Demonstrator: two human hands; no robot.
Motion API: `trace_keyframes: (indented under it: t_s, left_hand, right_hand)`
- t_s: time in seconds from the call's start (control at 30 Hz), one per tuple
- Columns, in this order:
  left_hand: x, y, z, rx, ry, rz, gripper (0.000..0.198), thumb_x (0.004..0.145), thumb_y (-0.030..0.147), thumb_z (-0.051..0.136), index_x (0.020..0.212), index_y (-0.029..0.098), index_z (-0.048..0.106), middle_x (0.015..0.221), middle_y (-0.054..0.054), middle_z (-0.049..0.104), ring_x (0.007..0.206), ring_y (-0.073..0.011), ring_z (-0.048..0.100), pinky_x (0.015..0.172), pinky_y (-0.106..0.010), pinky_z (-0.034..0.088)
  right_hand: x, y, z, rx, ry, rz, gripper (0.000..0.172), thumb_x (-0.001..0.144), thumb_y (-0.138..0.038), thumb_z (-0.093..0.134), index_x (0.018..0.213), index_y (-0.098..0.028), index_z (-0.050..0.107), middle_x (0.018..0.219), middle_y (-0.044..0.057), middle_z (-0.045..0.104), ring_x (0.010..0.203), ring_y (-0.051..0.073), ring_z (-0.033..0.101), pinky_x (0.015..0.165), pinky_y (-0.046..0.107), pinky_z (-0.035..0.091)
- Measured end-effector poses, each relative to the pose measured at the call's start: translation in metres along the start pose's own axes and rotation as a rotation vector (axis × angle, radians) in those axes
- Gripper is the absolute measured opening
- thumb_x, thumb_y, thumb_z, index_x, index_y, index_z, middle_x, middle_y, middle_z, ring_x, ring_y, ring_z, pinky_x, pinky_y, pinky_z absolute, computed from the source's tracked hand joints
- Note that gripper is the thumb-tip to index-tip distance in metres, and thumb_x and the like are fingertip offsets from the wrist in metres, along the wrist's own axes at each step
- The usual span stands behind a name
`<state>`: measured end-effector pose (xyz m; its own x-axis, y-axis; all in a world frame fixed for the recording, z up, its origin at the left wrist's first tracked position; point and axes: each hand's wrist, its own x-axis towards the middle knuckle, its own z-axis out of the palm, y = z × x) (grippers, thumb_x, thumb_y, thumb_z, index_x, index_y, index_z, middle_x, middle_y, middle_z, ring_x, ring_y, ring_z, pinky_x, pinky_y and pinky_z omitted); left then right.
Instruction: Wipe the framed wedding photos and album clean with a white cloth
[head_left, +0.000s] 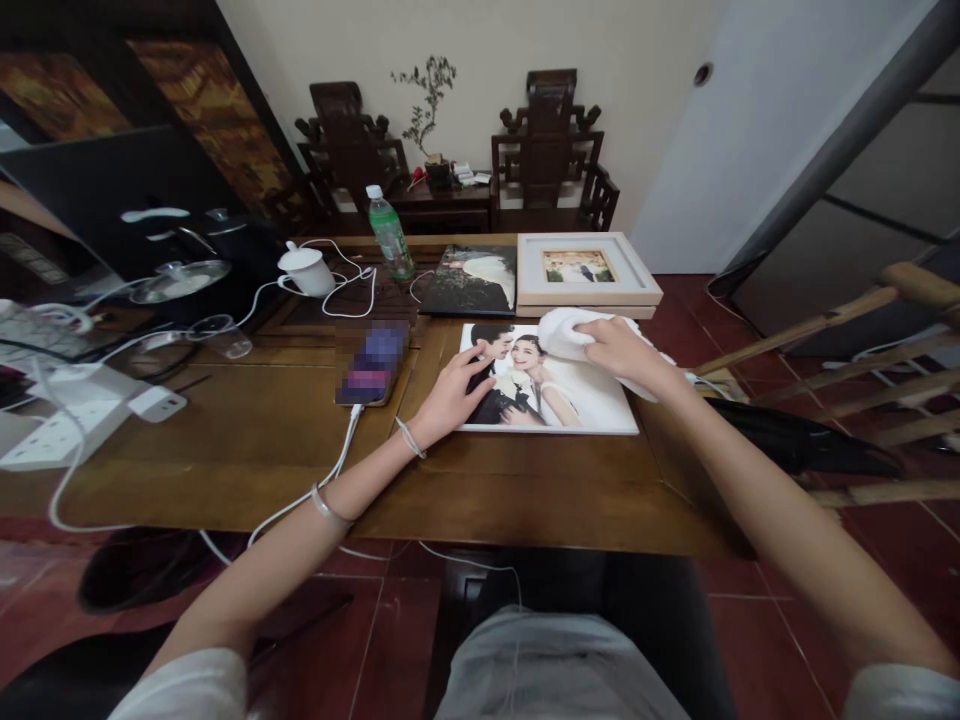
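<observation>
My left hand (pixel 450 395) lies open, fingers spread flat on the near-left corner of the big photo print (pixel 570 400), I'd say to keep it from sliding on the wooden surface (pixel 247 450). My right hand (pixel 619 350) is closed around a bunched white cloth (pixel 562 335), pressing it down on the print's upper right part, so the print is pinned from both sides. It lies flat right in front of me, square to the edge. I count three pictures: this print, a dark one (pixel 472 280) just behind it, and a white framed one (pixel 589 268) beside that, both out of the cloth's way. There is one phone (pixel 373 365) just left of my left hand, on its white cable, one green bottle (pixel 390 232) and one lidded white cup (pixel 307 268) farther back.
</observation>
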<state>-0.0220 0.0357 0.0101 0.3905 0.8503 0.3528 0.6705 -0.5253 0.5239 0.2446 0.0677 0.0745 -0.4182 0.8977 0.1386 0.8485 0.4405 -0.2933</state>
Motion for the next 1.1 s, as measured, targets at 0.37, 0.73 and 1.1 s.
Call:
trace_keyframes:
  t_s: [0.37, 0.73, 1.1]
  left_hand:
    - [-0.001, -0.004, 0.01, 0.025, -0.013, 0.012, 0.041, 0.092, 0.029, 0.045, 0.131, 0.017, 0.048, 0.144, -0.013, 0.041, 0.136, -0.0253, 0.033, 0.111, -0.046, 0.028]
    - [-0.003, -0.002, 0.009, 0.024, -0.074, 0.036, 0.052, 0.094, 0.04, 0.042, 0.14, 0.017, 0.034, 0.15, -0.014, 0.03, 0.14, -0.0256, 0.022, 0.114, -0.045, 0.021]
    - [-0.002, -0.007, 0.009, 0.068, -0.074, 0.024, 0.054, 0.095, 0.039, 0.038, 0.14, 0.01, 0.032, 0.149, -0.018, 0.031, 0.14, -0.0248, 0.024, 0.115, -0.042, 0.02]
  right_hand:
    - [-0.078, -0.044, 0.01, -0.093, -0.05, -0.02, 0.04, 0.064, -0.004, 0.038, 0.091, -0.016, 0.065, 0.087, 0.011, 0.067, 0.084, 0.025, 0.061, 0.076, 0.032, 0.042]
    - [-0.098, -0.055, 0.006, -0.104, -0.11, -0.072, 0.04, 0.065, -0.002, 0.037, 0.089, -0.018, 0.065, 0.098, 0.012, 0.066, 0.089, 0.025, 0.061, 0.079, 0.033, 0.043]
    - [-0.004, 0.001, 0.011, -0.047, 0.03, -0.049, 0.04, 0.065, -0.005, 0.039, 0.091, -0.013, 0.068, 0.082, 0.01, 0.068, 0.076, 0.023, 0.058, 0.068, 0.028, 0.038]
